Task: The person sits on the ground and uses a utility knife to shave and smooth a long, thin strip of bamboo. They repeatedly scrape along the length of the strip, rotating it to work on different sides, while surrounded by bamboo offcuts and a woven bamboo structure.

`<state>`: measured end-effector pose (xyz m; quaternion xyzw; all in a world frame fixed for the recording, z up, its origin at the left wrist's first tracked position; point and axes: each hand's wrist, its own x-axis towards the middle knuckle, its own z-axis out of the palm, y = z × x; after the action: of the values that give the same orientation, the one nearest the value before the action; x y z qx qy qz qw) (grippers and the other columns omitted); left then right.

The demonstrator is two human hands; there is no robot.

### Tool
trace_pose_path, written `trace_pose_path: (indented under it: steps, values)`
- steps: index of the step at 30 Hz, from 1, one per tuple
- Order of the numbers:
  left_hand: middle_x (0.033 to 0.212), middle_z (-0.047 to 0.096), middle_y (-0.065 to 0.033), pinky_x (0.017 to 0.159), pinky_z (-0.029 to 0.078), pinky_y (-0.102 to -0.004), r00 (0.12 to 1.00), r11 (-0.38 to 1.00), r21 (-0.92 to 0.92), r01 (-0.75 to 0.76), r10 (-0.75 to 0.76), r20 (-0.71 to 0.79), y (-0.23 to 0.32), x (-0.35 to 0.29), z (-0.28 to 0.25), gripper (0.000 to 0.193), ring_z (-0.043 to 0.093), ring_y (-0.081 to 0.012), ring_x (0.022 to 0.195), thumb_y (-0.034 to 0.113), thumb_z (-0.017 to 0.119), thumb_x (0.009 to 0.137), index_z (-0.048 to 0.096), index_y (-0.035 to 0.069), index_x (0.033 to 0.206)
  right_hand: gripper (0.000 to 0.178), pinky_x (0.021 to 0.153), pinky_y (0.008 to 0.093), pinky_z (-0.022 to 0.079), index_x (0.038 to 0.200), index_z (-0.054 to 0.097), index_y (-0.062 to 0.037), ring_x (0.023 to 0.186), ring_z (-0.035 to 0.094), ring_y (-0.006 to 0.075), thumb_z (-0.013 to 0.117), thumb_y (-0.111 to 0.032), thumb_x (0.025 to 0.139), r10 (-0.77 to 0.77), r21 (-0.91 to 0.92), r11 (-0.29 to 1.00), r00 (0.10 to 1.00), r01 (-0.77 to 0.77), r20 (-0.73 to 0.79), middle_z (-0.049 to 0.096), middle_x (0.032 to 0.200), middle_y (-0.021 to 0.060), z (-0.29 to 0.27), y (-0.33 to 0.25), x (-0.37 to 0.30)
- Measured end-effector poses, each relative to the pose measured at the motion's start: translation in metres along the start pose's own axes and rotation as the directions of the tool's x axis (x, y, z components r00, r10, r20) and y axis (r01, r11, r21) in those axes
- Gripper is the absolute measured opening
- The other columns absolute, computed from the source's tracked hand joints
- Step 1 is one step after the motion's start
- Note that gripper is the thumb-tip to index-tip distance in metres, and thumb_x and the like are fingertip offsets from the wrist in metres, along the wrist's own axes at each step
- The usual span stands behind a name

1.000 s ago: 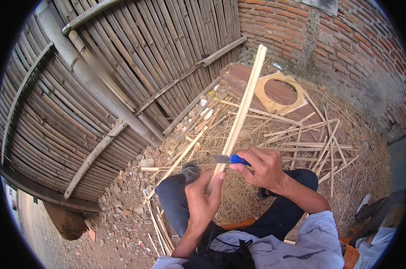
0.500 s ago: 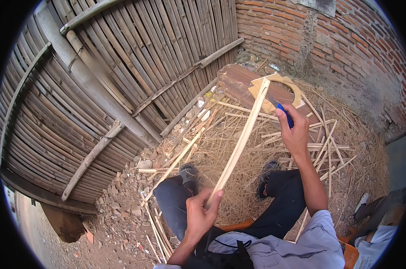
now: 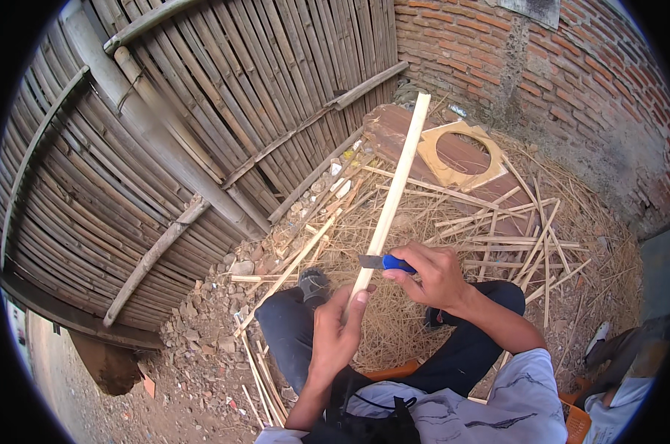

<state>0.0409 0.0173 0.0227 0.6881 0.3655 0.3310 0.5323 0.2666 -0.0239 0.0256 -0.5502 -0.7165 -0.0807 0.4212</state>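
My left hand (image 3: 337, 325) is closed round the lower end of a long pale strip of split bamboo or wood (image 3: 396, 192). The strip slants up and away from me, its far end over a brown board. In my right hand (image 3: 436, 277) is a knife (image 3: 396, 263) with a blue handle and a short, wide blade. The blade lies across the strip, just above my left fingers. Whether its edge bites into the strip cannot be seen.
A flat tan piece with a round hole (image 3: 462, 176) rests on the brown board (image 3: 387, 140). Loose strips (image 3: 546, 244) and shavings (image 3: 394, 325) cover the ground. A bamboo wall (image 3: 276, 89) stands left, a brick wall (image 3: 468, 44) behind. Another person's leg (image 3: 612, 342) shows at right.
My right hand has brought the knife down and toward me, from near the strip's far end to just above my left hand. The strip's far end has swung slightly left and up.
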Motion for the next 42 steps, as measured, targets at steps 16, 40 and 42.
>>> trace_pose_path:
  steps: [16, 40, 42]
  values:
    - [0.071, 0.065, -0.0069, 0.057, 0.042, -0.0312, 0.985, 0.992, 0.034, -0.123, 0.126, -0.114, -0.012, 0.008, 0.007, 0.024, 0.052, -0.0082, 0.062, 0.018, 0.070, 0.108, 0.077, -0.001, 0.121, 0.030, 0.055, 0.0367, 0.058, 0.109, 0.074, -0.0070, 0.066, 0.075, 0.0254, 0.084, -0.032, 0.095, -0.007, -0.019, 1.000, 1.000, 0.007, -0.013, 0.075, 0.086, 0.0081, 0.002, -0.015, 0.002]
    - [0.063, 0.058, -0.0004, 0.052, 0.037, -0.0284, 0.999, 0.997, 0.077, 0.026, -0.024, -0.028, -0.032, -0.022, -0.022, 0.023, 0.049, -0.0043, 0.057, 0.020, 0.070, 0.108, 0.080, 0.002, 0.119, 0.025, 0.055, 0.0358, 0.057, 0.105, 0.077, -0.0045, 0.068, 0.076, 0.0240, 0.083, -0.026, 0.096, 0.073, -0.049, 0.996, 0.990, -0.080, -0.124, 0.078, 0.087, 0.0097, -0.010, 0.033, 0.018]
    - [0.066, 0.057, 0.0024, 0.054, 0.036, -0.0269, 0.998, 0.996, 0.072, 0.059, -0.058, -0.008, -0.032, -0.025, -0.025, 0.023, 0.047, -0.0036, 0.061, 0.020, 0.069, 0.109, 0.080, 0.001, 0.117, 0.026, 0.056, 0.0368, 0.056, 0.106, 0.077, -0.0034, 0.066, 0.075, 0.0245, 0.081, -0.028, 0.099, 0.084, -0.081, 0.991, 0.978, -0.102, -0.193, 0.077, 0.083, 0.0099, -0.006, 0.042, 0.016]
